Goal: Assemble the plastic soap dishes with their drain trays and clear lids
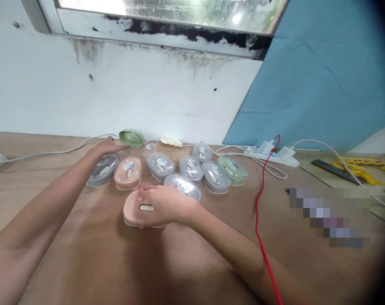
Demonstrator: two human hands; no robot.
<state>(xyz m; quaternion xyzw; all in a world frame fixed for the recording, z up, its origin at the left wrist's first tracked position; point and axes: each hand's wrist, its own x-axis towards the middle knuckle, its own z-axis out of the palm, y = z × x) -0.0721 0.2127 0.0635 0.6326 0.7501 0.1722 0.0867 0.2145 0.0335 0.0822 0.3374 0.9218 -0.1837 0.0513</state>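
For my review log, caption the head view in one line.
Right hand grasping the front pink box, left hand near a green dish, among lidded boxes on a tabletop.

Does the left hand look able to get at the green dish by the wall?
Probably yes: the left hand is close to the green dish, and nothing visible seems to block the way between them.

Left forearm (pixel 46 212), 8 o'clock from centre: bare from wrist to picture edge, smooth in outline, broadening away from the wrist. Left hand (pixel 111 146), 9 o'clock: bare, slim fingers. Right forearm (pixel 224 237), 5 o'clock: bare likewise, tapering to a narrow wrist. Right hand (pixel 167 203), 7 o'clock: bare, back gently rounded. Nail detail blurred.
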